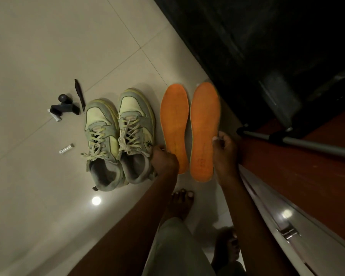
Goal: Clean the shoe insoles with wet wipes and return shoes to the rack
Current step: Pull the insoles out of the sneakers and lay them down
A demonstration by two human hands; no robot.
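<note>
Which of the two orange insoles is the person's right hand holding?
The orange foam insole nearest the dark cabinet: the right hand pinches its outer edge. The other orange insole, beside the pale sneakers, lies by the left hand.

hands (164, 159) on orange insoles (204, 130), sneakers (120, 136) beside

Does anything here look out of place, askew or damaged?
Nothing looks damaged or spilled. The two orange insoles lie flat beside the sneakers, whose laces hang loose. The only clutter is small dark items, a pen and a small white tube scattered on the floor.
</note>
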